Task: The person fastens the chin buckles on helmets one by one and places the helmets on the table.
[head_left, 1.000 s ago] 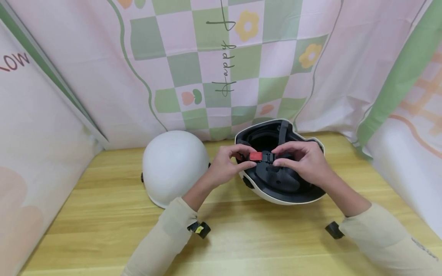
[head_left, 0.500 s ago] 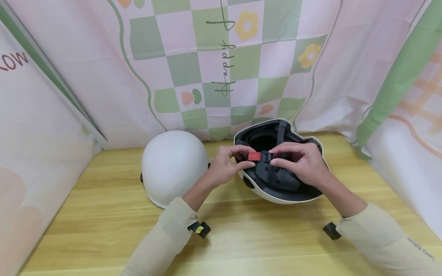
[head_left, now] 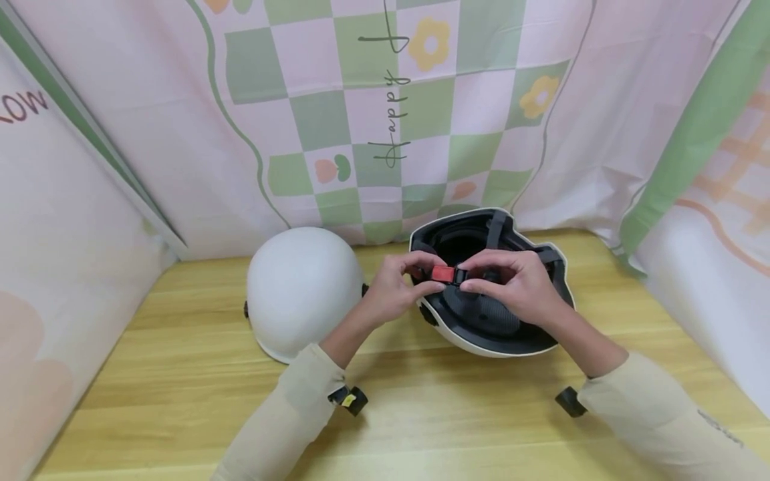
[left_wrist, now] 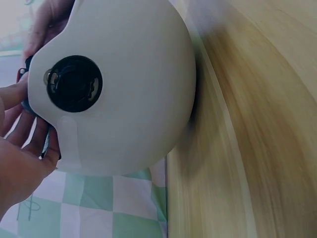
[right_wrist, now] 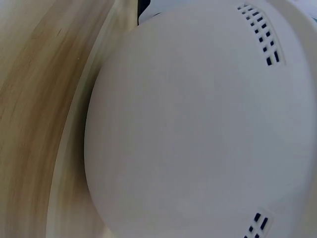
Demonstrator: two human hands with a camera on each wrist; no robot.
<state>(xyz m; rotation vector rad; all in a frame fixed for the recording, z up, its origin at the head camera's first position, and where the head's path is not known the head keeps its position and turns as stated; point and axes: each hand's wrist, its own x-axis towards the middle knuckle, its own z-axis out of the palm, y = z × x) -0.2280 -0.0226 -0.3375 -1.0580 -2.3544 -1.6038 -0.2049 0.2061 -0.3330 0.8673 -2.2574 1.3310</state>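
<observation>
A white helmet lies upturned on the table, its black padded inside facing up. Over its opening, my left hand pinches the red part of a chin-strap buckle between thumb and fingers. My right hand pinches the black part from the other side. Both parts meet end to end; whether they are latched cannot be told. In the left wrist view, the shell with its round black side fitting hides part of the hands. Only the vented shell fills the right wrist view, with no hand visible.
A second white helmet stands dome-up to the left, close to my left forearm. Wood-grain table lies under everything. A patterned curtain hangs directly behind both helmets, and fabric walls close off both sides.
My right hand has moved slightly left toward my left hand. Less of the black buckle part shows between the fingers now. My left hand has hardly moved.
</observation>
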